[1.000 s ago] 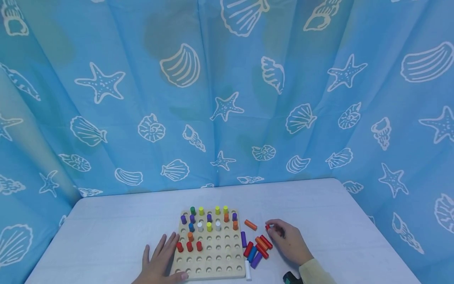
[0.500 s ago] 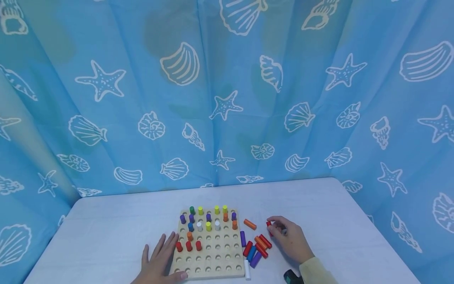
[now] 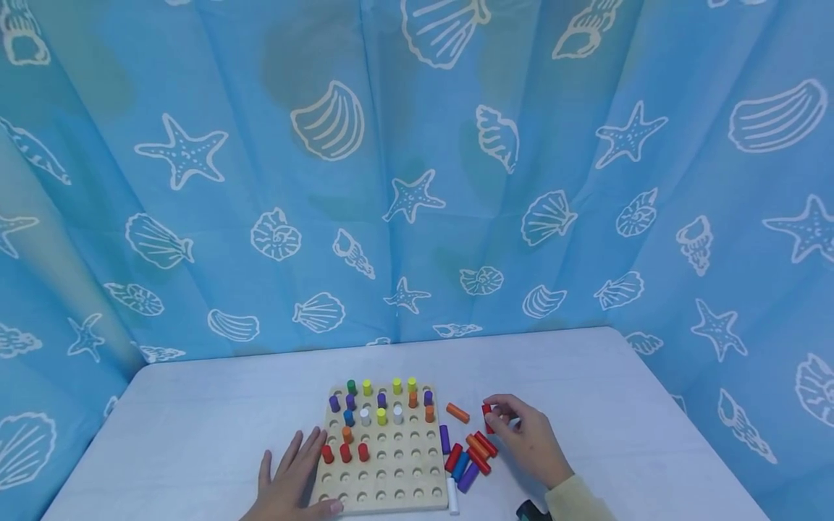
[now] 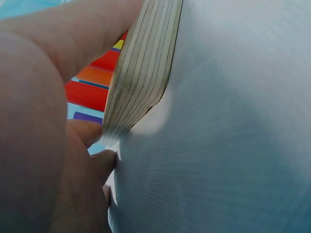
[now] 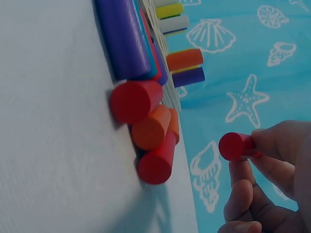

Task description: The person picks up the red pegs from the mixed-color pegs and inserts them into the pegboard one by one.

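My right hand [image 3: 531, 443] pinches a red peg [image 3: 487, 418] between thumb and fingertips, right of the loose pegs. In the right wrist view this peg [image 5: 234, 146] is held off the table, one round end showing. My left hand [image 3: 289, 486] lies with spread, straight fingers along the left edge of a wooden pegboard [image 3: 391, 476], its thumb on the near left corner. The left wrist view shows the layered side of the board [image 4: 141, 73] beside that hand. Coloured pegs stand in the far rows, and three red pegs [image 3: 345, 453] stand in a row at the left.
Right of the board lie several loose pegs: an orange peg [image 3: 458, 412], a purple peg [image 3: 444, 439], a white peg [image 3: 452, 496] and a cluster with a blue peg [image 3: 460, 466]. A dark object [image 3: 531, 511] sits by the right sleeve. A shell-patterned curtain [image 3: 417, 253] hangs behind the table.
My right hand has shifted slightly left, and the red peg in it now shows more of its length, standing nearly upright. My left hand stays at the board.
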A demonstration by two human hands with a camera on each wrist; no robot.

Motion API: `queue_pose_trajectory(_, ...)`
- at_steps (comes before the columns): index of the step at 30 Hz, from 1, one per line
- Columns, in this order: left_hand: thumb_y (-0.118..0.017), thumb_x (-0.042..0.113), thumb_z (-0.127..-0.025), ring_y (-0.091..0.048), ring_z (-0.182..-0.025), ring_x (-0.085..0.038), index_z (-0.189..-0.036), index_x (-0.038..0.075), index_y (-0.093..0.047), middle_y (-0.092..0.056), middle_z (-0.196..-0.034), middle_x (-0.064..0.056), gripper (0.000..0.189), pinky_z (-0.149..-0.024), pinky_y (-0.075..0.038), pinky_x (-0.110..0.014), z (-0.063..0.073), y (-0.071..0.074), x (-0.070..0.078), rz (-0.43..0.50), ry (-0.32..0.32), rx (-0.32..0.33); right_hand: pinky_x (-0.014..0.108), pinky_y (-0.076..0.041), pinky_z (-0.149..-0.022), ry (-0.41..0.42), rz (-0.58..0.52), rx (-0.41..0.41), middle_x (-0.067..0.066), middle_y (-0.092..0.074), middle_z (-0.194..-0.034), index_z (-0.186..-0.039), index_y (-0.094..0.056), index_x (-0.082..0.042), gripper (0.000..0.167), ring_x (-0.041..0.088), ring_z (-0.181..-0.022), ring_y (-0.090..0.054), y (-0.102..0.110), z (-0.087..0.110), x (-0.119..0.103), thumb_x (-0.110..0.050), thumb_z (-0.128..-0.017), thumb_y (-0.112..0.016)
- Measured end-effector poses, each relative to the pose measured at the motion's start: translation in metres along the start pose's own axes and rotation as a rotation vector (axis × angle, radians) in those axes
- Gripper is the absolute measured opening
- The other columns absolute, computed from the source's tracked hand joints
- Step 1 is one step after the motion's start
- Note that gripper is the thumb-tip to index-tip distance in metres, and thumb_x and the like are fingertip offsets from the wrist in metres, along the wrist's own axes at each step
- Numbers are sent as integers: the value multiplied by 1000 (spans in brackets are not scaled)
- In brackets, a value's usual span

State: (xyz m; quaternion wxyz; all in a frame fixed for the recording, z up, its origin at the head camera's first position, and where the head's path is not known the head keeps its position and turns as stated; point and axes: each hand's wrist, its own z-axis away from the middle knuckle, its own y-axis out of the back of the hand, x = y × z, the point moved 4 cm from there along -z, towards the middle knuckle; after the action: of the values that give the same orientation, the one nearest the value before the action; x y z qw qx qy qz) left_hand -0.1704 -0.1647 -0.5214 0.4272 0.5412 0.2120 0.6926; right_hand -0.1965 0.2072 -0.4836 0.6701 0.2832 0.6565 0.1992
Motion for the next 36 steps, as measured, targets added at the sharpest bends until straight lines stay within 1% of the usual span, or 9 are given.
queue_pose_trajectory(5, -73, 76, -69, -1, -151, -48, -160, 9, -25, -25, -164, -18, 123, -107, 25, -69, -1, -1, -1, 5, 6, 3, 27, -50, -75, 17, -12, -6, -6, -67, -93, -116, -70, -16, 22, 12, -87, -59, -4, 2, -4, -18, -95, -72)
queue_pose_trajectory(8, -72, 77, -69, 0, -151, -48, -160, 10, -25, -25, -164, -18, 123, -108, 25, -69, -1, -1, -1, 11, 5, 2, 25, -50, -72, 24, -16, -11, -6, -66, -91, -116, -70, -16, 21, 12, -85, -58, -6, 3, -7, -18, -95, -72)
queue_pose_trajectory(13, -72, 76, -71, -1, -151, -47, -160, 10, -25, -25, -164, -18, 121, -108, 25, -69, 0, 0, -1, 6, 1, 0, 22, -50, -68, 65, -15, -13, -7, -64, -89, -115, -69, -16, 21, 11, -82, -57, -11, 3, -12, -18, -95, -72)
queue_pose_trajectory(17, -71, 75, -72, -1, -151, -48, -160, 9, -25, -25, -164, -18, 120, -108, 24, -70, 0, -1, -1, 4, -7, 5, 22, -50, -68, 103, -13, -15, -9, -64, -88, -114, -69, -17, 19, 11, -81, -56, -15, 3, -17, -17, -95, -72)
queue_pose_trajectory(27, -72, 75, -71, -1, -151, -48, -160, 9, -25, -25, -164, -18, 120, -108, 23, -71, -1, -1, -3, -1, -14, 16, 21, -50, -68, 152, -28, -52, -10, -64, -88, -112, -69, -17, 18, 11, -79, -56, -23, 7, -34, -18, -95, -71)
queue_pose_trajectory(32, -74, 74, -69, -3, -151, -48, -160, 9, -26, -26, -164, -18, 121, -108, 21, -71, -1, -1, -2, -12, -15, 23, 21, -48, -64, 171, -65, -74, -10, -63, -88, -111, -69, -17, 16, 11, -78, -55, -27, 9, -39, -18, -95, -71)
queue_pose_trajectory(36, -75, 73, -69, -3, -151, -47, -159, 9, -27, -26, -164, -17, 121, -109, 21, -71, -1, -1, -1, -19, -13, 26, 21, -47, -62, 195, -85, -99, -8, -63, -88, -112, -69, -13, 18, 12, -78, -56, -29, 10, -43, -18, -95, -71)
